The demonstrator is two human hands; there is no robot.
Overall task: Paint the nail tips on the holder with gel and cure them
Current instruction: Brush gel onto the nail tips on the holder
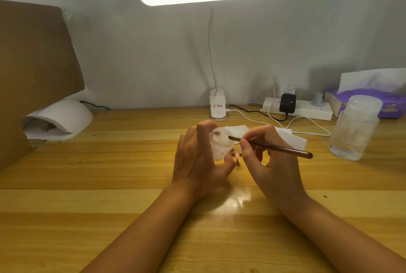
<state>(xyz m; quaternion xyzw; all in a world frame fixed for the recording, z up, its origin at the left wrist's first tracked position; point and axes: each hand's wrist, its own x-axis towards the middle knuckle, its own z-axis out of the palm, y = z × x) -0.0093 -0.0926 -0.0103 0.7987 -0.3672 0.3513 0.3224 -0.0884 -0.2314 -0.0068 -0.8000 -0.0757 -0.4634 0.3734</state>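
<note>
One gel jar [219, 144] sits in left hand [197, 163]; brush [274, 147] in right hand [272, 163] touches it.

Jar [220, 143]: lower part and near side covered by left hand [197, 163] fingers; contents a blur, with one dark spot inside. Holder [238, 163] is just right of the jar, mostly hidden behind jar and both hands. One pinkish tip [237, 155] shows, too small to tell if painted. Brush [270, 146] bristles at jar mouth, too small to tell if loaded. Paper [292, 138] right of jar is partly behind right hand [276, 167]. Label [218, 105] on lamp base [218, 116] behind jar is unreadable. Cardboard [33, 64] far left of jar is cut by the frame edge; tissue box [391, 101] far right likewise. Forearms [140, 239] run off the bottom edge.
</note>
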